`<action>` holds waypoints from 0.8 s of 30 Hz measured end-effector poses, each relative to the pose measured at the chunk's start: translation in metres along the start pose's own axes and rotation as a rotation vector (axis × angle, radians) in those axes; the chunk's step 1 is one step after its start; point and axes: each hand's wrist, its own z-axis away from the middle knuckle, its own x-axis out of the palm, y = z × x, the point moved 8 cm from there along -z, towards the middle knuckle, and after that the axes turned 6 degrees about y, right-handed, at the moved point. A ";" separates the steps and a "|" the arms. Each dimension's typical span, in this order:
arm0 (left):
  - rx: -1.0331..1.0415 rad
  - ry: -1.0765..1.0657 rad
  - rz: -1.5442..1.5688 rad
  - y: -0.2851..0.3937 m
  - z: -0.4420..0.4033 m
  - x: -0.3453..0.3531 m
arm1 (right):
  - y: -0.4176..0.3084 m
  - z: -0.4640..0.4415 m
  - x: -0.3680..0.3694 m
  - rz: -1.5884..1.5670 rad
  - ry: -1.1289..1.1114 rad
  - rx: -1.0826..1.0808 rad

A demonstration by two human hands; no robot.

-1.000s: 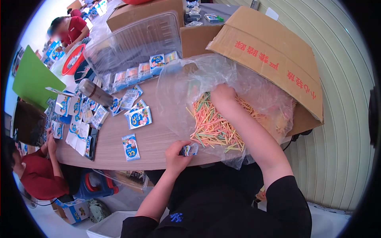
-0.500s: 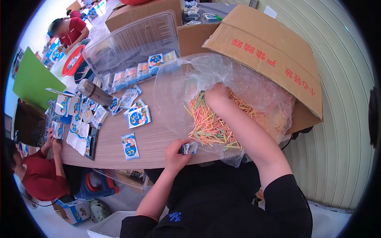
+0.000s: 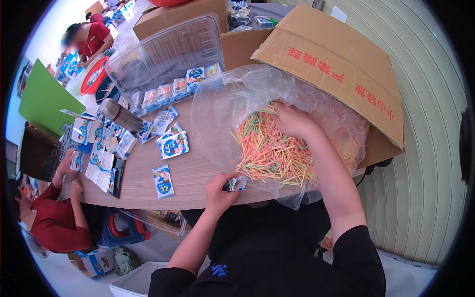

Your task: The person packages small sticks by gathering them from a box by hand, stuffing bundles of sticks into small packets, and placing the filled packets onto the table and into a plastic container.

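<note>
My left hand [image 3: 220, 192] is closed round a small blue-and-white packet [image 3: 236, 183] at the table's front edge. My right hand [image 3: 296, 122] is over the far side of a heap of thin pink, yellow and green sticks [image 3: 274, 151]. Its fingers point down and left among the sticks, and their tips are partly hidden, so I cannot tell whether they grip any. The heap lies on a clear plastic bag [image 3: 213, 111] that spreads out of a cardboard box [image 3: 336, 64]. To the left, a flat printed packet [image 3: 163, 181] lies apart from an overlapping pair of packets [image 3: 174, 144].
A clear plastic tray [image 3: 166, 54] with a row of filled packets stands tilted at the back. Left of it are a metal flask [image 3: 120, 115], a phone [image 3: 116, 177] and more packets. A co-worker in red [image 3: 57, 222] sits at the left, hands on packaging.
My right hand has shifted right across the heap, uncovering more sticks. My left hand stays in place with its packet. The co-worker's hands at the left have moved slightly.
</note>
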 end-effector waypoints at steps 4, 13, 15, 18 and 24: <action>0.013 0.001 -0.010 0.001 -0.001 0.000 | 0.002 0.018 -0.006 -0.026 0.099 0.030; -0.022 -0.006 0.008 0.003 -0.002 -0.001 | -0.010 0.034 -0.023 -0.061 0.412 -0.190; -0.024 -0.007 0.006 0.002 -0.001 0.000 | -0.009 0.038 -0.030 -0.152 0.548 -0.177; -0.018 -0.002 0.011 0.002 -0.001 -0.001 | -0.012 0.044 -0.033 -0.296 0.607 -0.161; -0.012 -0.013 0.043 0.006 0.001 0.000 | -0.030 0.065 -0.005 -0.986 0.467 -0.005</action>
